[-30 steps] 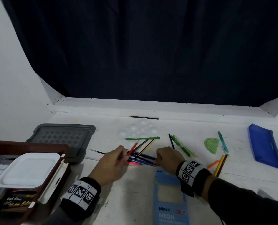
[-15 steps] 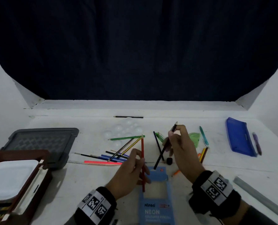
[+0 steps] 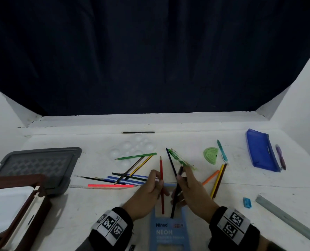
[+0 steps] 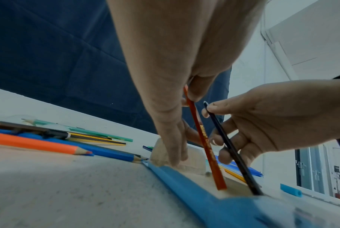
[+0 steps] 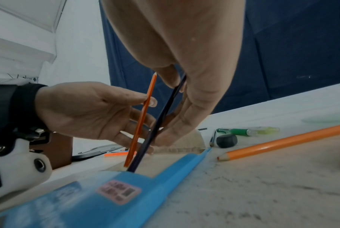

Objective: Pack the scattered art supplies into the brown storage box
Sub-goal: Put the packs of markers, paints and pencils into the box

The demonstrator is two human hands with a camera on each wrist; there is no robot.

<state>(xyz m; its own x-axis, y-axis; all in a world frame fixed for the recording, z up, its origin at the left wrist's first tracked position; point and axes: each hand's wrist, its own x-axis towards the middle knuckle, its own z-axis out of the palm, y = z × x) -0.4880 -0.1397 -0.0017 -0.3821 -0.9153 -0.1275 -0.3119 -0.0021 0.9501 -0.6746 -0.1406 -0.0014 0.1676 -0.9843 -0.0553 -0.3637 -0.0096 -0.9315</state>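
My left hand (image 3: 153, 186) pinches a red pencil (image 3: 161, 167) that stands tip up, its lower end inside the open mouth of a blue pencil packet (image 3: 168, 232) lying on the table. My right hand (image 3: 192, 187) pinches a dark pencil (image 3: 175, 201), which also dips into that mouth. In the left wrist view the red pencil (image 4: 210, 151) and dark pencil (image 4: 235, 154) slant side by side into the packet (image 4: 194, 192). The brown storage box (image 3: 14, 179) sits at the lower left with a white tray in it.
A grey lid (image 3: 40, 165) lies beside the box. Several loose pencils (image 3: 129, 176) lie left of my hands. To the right are an orange pencil (image 3: 211, 177), green protractor (image 3: 211, 155), blue pencil case (image 3: 261, 151), blue sharpener (image 3: 247, 202) and ruler (image 3: 286, 218).
Each hand has picked a pencil from the pile and drawn it back. The right hand has lowered the dark pencil, and both pencils' ends now sit in the packet's mouth.
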